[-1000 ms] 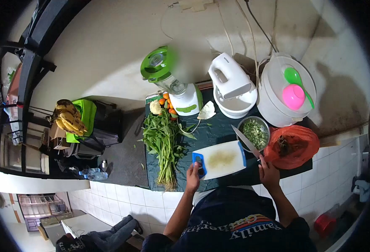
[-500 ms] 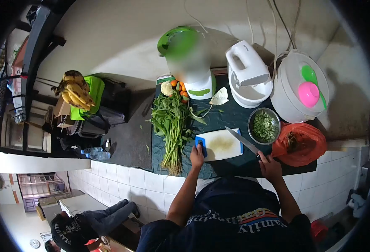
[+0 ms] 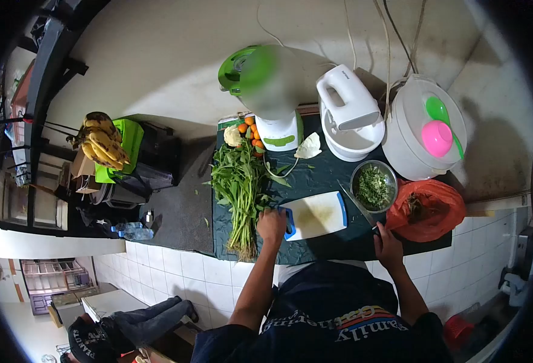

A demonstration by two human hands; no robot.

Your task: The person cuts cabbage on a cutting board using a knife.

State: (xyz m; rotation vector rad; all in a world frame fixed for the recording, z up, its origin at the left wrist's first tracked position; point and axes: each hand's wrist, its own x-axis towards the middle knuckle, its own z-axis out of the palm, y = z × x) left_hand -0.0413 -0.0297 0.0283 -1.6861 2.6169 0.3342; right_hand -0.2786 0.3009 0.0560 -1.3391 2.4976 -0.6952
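My left hand point(image 3: 271, 225) is at the right edge of a bunch of leafy greens point(image 3: 240, 187), close to the stems. Its fingertips are hidden, so I cannot tell whether it grips any. Just right of it lies a white cutting board point(image 3: 315, 216) with blue ends and a greenish stain. My right hand point(image 3: 388, 249) is closed round the handle of a kitchen knife point(image 3: 357, 198). The blade points up and left, between the board and a metal bowl point(image 3: 390, 176) of chopped greens point(image 3: 373, 187).
Behind are a blender point(image 3: 272, 109), a hand mixer point(image 3: 348, 100) with its bowl, and a large white container point(image 3: 426, 121). A red plastic bag point(image 3: 426, 212) lies at the right. Cauliflower point(image 3: 232, 136) and small orange fruits or vegetables point(image 3: 256, 134) sit behind the greens. Another person point(image 3: 115, 333) is at lower left.
My left hand has let go of the cutting board's handle and moved left to the greens. My right hand has shifted the knife off the board toward the metal bowl.
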